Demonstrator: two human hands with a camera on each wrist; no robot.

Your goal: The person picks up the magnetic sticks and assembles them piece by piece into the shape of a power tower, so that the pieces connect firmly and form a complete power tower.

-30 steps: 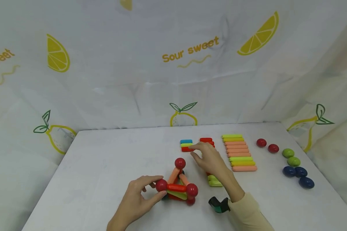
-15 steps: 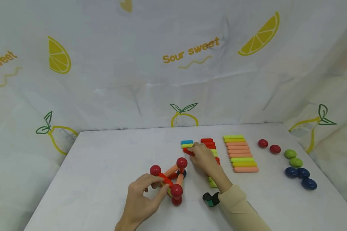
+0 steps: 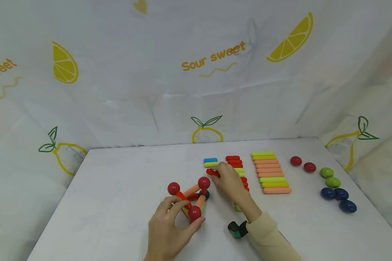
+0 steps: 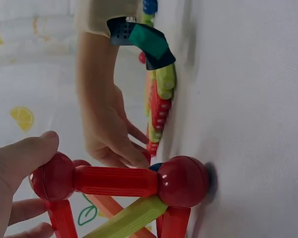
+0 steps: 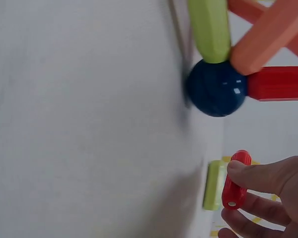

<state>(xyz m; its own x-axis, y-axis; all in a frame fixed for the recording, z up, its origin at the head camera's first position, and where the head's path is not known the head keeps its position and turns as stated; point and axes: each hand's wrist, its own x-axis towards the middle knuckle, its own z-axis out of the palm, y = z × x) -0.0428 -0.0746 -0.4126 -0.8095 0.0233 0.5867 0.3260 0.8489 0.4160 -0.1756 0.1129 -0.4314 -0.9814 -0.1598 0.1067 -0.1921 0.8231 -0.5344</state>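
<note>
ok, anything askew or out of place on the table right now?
Nothing damaged or spilled. The ball-and-rod frame sits tilted under the left hand. The right hand pinches a short red rod just off the blue and green pair. The rod rows and loose balls lie tidy.
</note>
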